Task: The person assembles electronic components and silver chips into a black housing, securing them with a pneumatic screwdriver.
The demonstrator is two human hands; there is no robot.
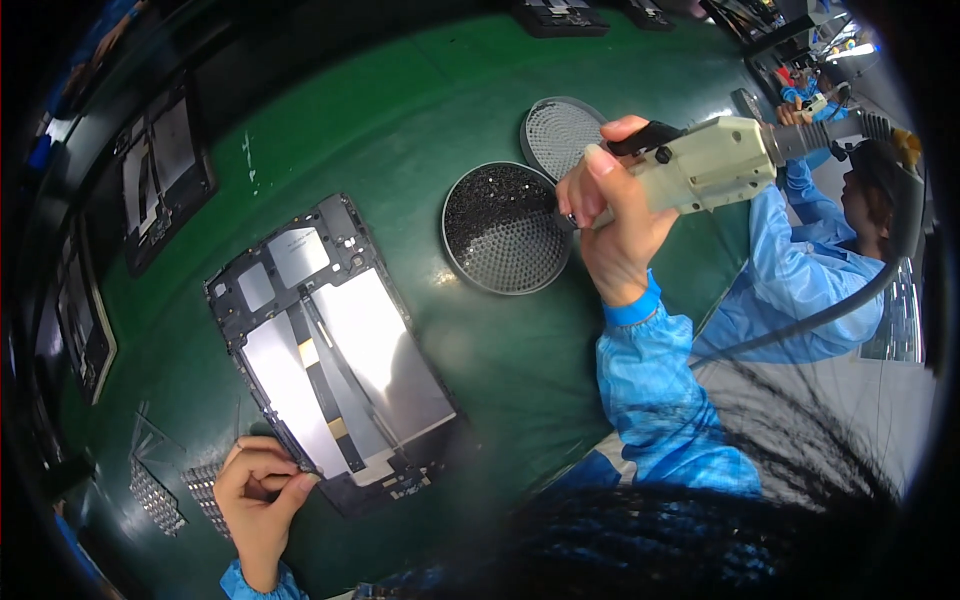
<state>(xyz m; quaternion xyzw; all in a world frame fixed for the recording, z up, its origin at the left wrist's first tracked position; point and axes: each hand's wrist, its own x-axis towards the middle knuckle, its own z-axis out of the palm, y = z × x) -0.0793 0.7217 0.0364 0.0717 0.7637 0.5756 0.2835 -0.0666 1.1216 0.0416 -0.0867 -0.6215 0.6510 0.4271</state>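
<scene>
An opened tablet (385,340) lies tilted on the green table, its silver battery panels and flat ribbon cables exposed. At its near left corner, my left hand (262,495) pinches the edge between thumb and fingers. My right hand (625,205) is wrapped round a pale, pistol-like electric screwdriver (705,165) with a black lever. The tool's front end is at the right rim of a round grey dimpled dish (515,260); whether it touches is hidden by my fingers. Tiny black screws (490,200) fill the far left part of that dish.
A second dimpled dish (560,130) stands just behind. Two strips of small metallic parts (155,497) lie left of my left hand. More opened tablets (165,170) line the left and far sides. A thick grey cable (850,295) hangs at right, near a co-worker in blue (800,265).
</scene>
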